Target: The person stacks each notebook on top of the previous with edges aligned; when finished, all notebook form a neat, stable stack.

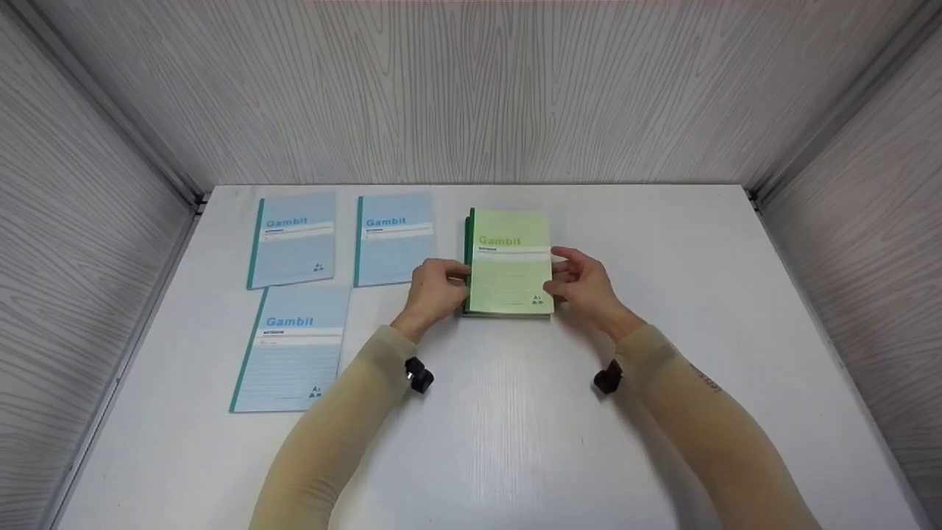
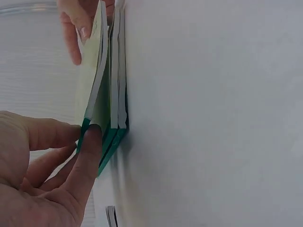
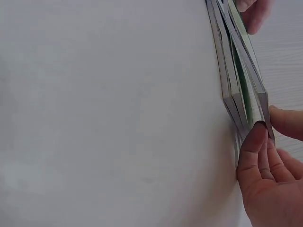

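A green notebook (image 1: pixel 511 283) with a dark green spine lies over a short stack of other notebooks (image 2: pixel 118 71), tilted slightly and lifted off them along a gap. My left hand (image 1: pixel 438 287) pinches its spine edge between thumb and fingers, as the left wrist view shows. At the opposite edge my right hand (image 1: pixel 585 283) pinches the same notebook, thumb on top and fingertips beneath, seen in the right wrist view. The lower notebooks (image 3: pixel 232 71) are mostly hidden under it in the head view.
Blue notebooks lie to the left: one at the back left (image 1: pixel 294 250), one beside the stack (image 1: pixel 390 254), partly behind my left hand, and one nearer the front (image 1: pixel 294 368), partly under my left forearm. Pale wood-grain walls (image 1: pixel 471 88) enclose the white table (image 1: pixel 508 442).
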Tool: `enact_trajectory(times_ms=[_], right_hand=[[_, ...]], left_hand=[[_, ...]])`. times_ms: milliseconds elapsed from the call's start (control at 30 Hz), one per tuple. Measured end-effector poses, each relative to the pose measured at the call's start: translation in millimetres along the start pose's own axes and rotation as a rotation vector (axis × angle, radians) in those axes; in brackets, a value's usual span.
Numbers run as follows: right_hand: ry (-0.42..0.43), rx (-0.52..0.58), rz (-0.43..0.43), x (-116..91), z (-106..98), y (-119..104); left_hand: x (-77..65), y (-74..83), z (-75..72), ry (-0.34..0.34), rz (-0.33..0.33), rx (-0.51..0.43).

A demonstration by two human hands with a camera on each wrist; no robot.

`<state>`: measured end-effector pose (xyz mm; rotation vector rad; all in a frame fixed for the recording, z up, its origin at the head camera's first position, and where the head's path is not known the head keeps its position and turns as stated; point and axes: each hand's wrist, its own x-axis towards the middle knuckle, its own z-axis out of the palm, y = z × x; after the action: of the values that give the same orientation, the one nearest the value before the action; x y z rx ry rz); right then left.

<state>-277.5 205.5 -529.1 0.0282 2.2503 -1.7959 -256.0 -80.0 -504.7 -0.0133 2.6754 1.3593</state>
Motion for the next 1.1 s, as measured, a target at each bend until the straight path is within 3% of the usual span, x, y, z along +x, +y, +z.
enact_trajectory(times_ms=[233,500,767,800,900,1000,1033,1100], right_hand=[[0.021,-0.157,-0.002,1.6,7.7,-7.0],[0.032,-0.259,0.005,-0.2,11.2,-12.6],[0.016,-0.331,-0.007,1.4,11.3,-10.6],[0.01,-0.336,-0.01,1.4,11.2,-10.8],[-0.003,-0.344,-0.02,1.1,11.0,-11.5],[-0.008,-0.346,-0.023,0.0,10.4,-12.4],[-0.009,-0.346,-0.021,-0.4,10.3,-12.4],[0.0,-0.347,-0.016,-1.4,10.5,-12.2]], left_hand=[[-1.0,3.1,-3.4,0.019,0.028,0.126],[-3.0,9.6,-0.6,0.019,0.061,0.266],[-3.9,4.8,3.7,0.036,0.065,0.265],[2.2,-4.6,6.9,0.047,0.09,0.259],[1.3,-7.4,7.4,0.065,0.115,0.258],[0.3,-8.3,6.5,0.068,0.131,0.253],[-6.3,-0.3,3.4,0.059,0.107,0.25],[-6.8,-0.2,2.7,0.047,0.093,0.232]])
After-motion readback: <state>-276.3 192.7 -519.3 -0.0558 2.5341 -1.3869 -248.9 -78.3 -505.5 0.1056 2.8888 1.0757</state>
